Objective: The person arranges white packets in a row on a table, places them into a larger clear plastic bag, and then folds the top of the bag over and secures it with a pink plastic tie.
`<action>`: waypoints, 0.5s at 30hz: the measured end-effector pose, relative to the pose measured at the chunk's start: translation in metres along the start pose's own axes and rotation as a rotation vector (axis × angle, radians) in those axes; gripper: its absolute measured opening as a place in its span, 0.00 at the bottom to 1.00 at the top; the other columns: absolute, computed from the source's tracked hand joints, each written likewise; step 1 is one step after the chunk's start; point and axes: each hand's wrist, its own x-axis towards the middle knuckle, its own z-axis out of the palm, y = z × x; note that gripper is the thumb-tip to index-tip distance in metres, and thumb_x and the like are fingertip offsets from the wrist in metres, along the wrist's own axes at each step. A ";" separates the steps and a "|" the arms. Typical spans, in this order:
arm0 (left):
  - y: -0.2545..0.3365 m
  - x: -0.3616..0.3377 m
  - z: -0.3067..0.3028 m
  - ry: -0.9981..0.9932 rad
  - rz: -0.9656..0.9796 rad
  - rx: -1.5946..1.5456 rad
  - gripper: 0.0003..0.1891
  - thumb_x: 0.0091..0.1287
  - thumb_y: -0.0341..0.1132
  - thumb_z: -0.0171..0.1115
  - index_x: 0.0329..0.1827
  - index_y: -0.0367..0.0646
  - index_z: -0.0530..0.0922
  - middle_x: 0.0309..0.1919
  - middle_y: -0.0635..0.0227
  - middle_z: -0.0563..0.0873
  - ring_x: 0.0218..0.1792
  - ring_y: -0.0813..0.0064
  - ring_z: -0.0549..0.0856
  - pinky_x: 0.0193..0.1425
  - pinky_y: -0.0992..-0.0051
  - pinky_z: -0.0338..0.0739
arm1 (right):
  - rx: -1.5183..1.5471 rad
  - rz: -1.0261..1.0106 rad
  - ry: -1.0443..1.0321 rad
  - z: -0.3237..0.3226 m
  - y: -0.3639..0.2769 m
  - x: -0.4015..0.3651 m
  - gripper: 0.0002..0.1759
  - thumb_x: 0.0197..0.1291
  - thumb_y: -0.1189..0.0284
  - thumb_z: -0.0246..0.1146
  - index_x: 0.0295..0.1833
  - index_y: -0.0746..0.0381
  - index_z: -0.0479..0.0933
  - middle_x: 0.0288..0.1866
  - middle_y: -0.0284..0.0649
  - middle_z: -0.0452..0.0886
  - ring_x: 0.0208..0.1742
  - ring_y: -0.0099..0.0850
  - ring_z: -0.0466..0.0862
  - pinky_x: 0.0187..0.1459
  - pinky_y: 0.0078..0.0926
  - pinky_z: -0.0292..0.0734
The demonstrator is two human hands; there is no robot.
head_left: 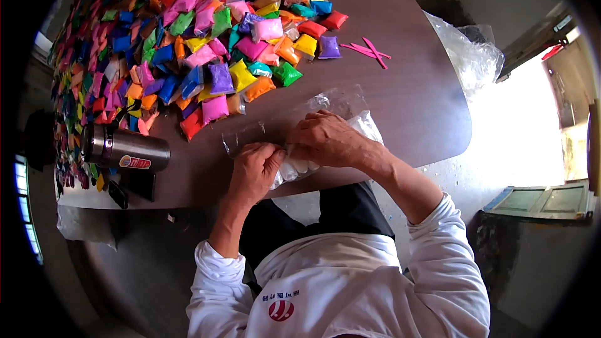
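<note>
A clear plastic bag (366,126) with white packets inside lies at the table's front edge, beneath and between my hands. My left hand (255,168) is closed on the bag's near left side, thumb against the curled fingers. My right hand (327,139) reaches across the top of the bag, its fingers bent down and pinching the plastic close to my left hand. Loose clear film spreads out beyond both hands. The fingertips of my right hand are partly hidden.
A large pile of small colourful packets (219,77) covers the table's left and far part. Pink plastic tools (369,51) lie crossed on the brown table (413,106). A steel flask (128,149) lies at the left beside a dark phone (143,184). Clear plastic (469,50) hangs past the right edge.
</note>
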 end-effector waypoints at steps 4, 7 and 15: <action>0.004 0.001 0.001 0.001 0.022 0.019 0.11 0.70 0.36 0.61 0.39 0.36 0.81 0.34 0.54 0.86 0.37 0.52 0.84 0.43 0.62 0.78 | -0.060 0.048 -0.112 -0.003 0.001 -0.001 0.09 0.56 0.66 0.67 0.37 0.61 0.84 0.34 0.41 0.83 0.42 0.39 0.81 0.51 0.38 0.75; 0.005 0.000 0.000 0.001 -0.022 0.039 0.09 0.68 0.35 0.63 0.38 0.36 0.81 0.33 0.54 0.86 0.38 0.52 0.84 0.45 0.61 0.77 | -0.043 0.033 -0.056 0.001 0.000 -0.002 0.09 0.56 0.67 0.67 0.31 0.61 0.84 0.32 0.40 0.83 0.41 0.39 0.81 0.49 0.38 0.76; 0.011 0.007 -0.007 0.005 0.043 0.121 0.10 0.69 0.36 0.62 0.38 0.36 0.80 0.37 0.56 0.85 0.40 0.51 0.84 0.45 0.60 0.78 | -0.066 -0.046 0.033 -0.010 -0.003 -0.007 0.11 0.57 0.65 0.68 0.38 0.61 0.83 0.38 0.41 0.83 0.44 0.41 0.81 0.50 0.39 0.75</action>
